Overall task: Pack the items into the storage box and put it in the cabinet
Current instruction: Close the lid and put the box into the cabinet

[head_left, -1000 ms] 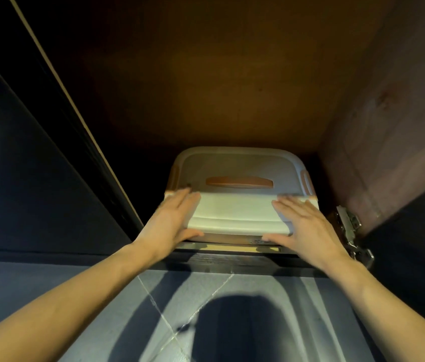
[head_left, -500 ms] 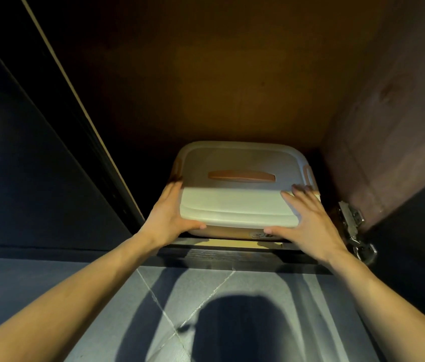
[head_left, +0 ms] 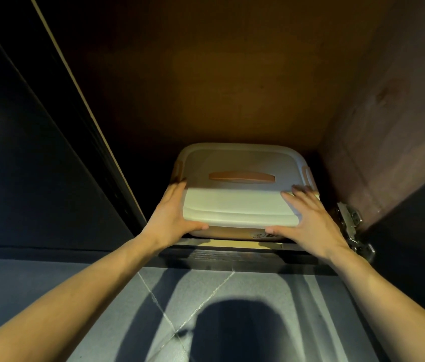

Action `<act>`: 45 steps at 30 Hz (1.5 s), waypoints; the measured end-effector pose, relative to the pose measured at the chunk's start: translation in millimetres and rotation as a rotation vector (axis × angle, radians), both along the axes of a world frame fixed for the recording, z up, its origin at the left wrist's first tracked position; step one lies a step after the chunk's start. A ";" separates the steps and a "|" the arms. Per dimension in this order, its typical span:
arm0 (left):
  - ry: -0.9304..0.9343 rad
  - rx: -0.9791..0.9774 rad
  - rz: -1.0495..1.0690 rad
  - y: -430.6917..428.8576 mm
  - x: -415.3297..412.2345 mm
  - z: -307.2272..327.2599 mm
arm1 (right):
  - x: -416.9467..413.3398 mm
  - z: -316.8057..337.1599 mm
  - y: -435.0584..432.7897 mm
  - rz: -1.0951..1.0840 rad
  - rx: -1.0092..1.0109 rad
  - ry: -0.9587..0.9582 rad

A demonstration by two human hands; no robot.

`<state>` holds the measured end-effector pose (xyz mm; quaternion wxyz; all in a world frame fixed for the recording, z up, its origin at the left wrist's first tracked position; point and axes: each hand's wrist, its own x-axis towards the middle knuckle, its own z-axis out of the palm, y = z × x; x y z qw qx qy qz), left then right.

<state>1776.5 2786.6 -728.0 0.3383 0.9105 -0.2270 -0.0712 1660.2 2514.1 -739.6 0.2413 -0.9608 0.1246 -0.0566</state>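
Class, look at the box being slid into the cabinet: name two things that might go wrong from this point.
1. The right hand lies close to the metal hinge at the cabinet's right side, so it might scrape there.
2. The storage box's front edge is still near the front lip; if left there, the door may not close. The left hand presses the other corner, so an uneven push might skew it.

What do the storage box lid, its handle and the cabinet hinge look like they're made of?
Storage box lid: likely plastic, smooth matte cream with moulded rounded edges. Handle: brown, plastic or wood-look, hard to tell in shadow. Cabinet hinge: metal, shiny silver glints.
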 end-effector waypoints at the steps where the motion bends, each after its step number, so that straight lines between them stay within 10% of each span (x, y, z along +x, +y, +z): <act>1: 0.000 0.000 -0.001 -0.2 -0.5 0.5 | -0.1 0.5 -0.3 0.002 0.004 -0.002; 12: 0.093 0.278 -0.030 -12.0 -9.9 52.7 | -2.8 63.9 5.2 -0.039 0.023 0.172; 33: 0.159 0.369 -0.384 35.5 -126.9 568.8 | -147.9 561.9 51.9 -0.103 0.039 0.368; 45: 0.035 0.310 -0.302 -1.7 -170.4 639.0 | -265.5 577.6 12.9 -0.329 0.300 0.522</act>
